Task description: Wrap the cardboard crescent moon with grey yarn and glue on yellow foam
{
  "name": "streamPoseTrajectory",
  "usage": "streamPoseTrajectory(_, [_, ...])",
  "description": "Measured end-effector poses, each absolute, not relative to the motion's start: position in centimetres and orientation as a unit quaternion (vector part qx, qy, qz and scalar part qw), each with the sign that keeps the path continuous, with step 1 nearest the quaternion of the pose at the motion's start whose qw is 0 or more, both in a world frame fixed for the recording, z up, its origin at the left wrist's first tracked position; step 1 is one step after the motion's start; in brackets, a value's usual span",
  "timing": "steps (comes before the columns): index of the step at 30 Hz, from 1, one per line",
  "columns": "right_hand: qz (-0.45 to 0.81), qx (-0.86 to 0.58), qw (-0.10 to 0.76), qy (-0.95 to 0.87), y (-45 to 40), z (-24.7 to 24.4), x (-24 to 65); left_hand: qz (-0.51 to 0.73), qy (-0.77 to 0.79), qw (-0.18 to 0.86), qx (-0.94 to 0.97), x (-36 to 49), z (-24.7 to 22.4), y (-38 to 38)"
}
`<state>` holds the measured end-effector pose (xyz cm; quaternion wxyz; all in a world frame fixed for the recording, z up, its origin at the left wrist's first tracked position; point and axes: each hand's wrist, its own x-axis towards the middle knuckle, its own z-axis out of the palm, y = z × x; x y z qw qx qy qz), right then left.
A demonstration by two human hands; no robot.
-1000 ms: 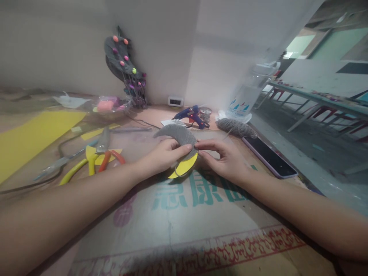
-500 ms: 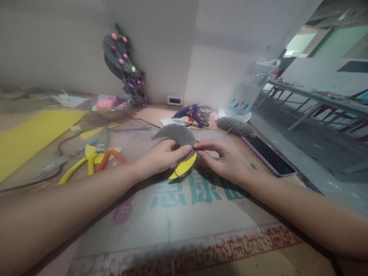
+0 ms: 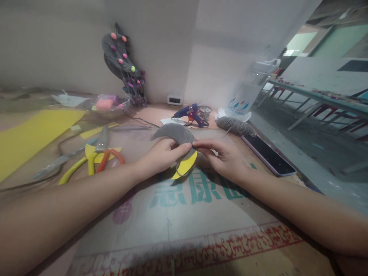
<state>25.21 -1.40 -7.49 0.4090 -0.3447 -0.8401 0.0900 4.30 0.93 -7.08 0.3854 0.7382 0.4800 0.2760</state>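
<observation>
Between my hands is a crescent moon shape [image 3: 176,132], mostly wrapped in grey yarn, its lower tip bare yellow. My left hand [image 3: 165,155] grips it from the left, thumb pressed on the wrapped front. At the crescent's right edge, where grey meets yellow, my right hand [image 3: 220,155] pinches with thumb and fingertips; the strand in that pinch is too small to see clearly. A thin loop of grey yarn hangs around the yellow tip. Behind my right hand lies a ball of grey yarn [image 3: 234,125].
A phone [image 3: 268,155] lies right; a bottle [image 3: 241,92] stands behind it. A glue gun [image 3: 189,114] with a lit red light and a small digital clock [image 3: 175,100] sit at the back. Pliers [image 3: 96,153] and yellow sheet [image 3: 31,134] lie left. A decorated grey crescent [image 3: 117,57] leans on the wall.
The crescent's yellow tip has swung slightly to the right. My right fingertips have shifted a little left along its edge, and the hanging loop has moved nearer the tip.
</observation>
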Motion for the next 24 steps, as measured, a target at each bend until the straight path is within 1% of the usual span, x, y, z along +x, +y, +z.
streamPoseTrajectory(2, [0.101, -0.335, 0.390, -0.852, -1.5, -7.2, 25.3, 0.300, 0.455, 0.442, 0.713, 4.4, -7.4, 1.2])
streamPoseTrajectory(4, [0.124, -0.331, 0.387, -0.852, -1.6, -7.0, 25.2, 0.327, 0.431, 0.466, 0.700, 4.4, -7.6, 1.3])
streamPoseTrajectory(8, [0.211, -0.371, 0.464, -0.776, -1.4, -7.0, 24.9, 0.347, 0.421, 0.455, 0.704, 4.4, -7.2, 1.0])
streamPoseTrajectory(10, [0.235, -0.399, 0.502, -0.730, -1.0, -7.1, 24.9, 0.345, 0.435, 0.442, 0.704, 4.4, -7.0, 0.9])
streamPoseTrajectory(13, [0.200, -0.433, 0.513, -0.714, -0.5, -7.0, 25.1, 0.355, 0.443, 0.434, 0.700, 4.5, -6.9, 1.0])
streamPoseTrajectory(16, [0.150, -0.445, 0.485, -0.738, -0.6, -6.9, 25.2, 0.356, 0.444, 0.439, 0.696, 4.5, -7.0, 1.1])
streamPoseTrajectory(19, [0.110, -0.423, 0.449, -0.780, -1.1, -6.9, 25.0, 0.359, 0.437, 0.441, 0.697, 4.5, -7.0, 1.1])
streamPoseTrajectory(24, [0.066, -0.409, 0.422, -0.807, -1.4, -6.8, 24.5, 0.356, 0.448, 0.411, 0.710, 4.4, -6.6, 0.9])
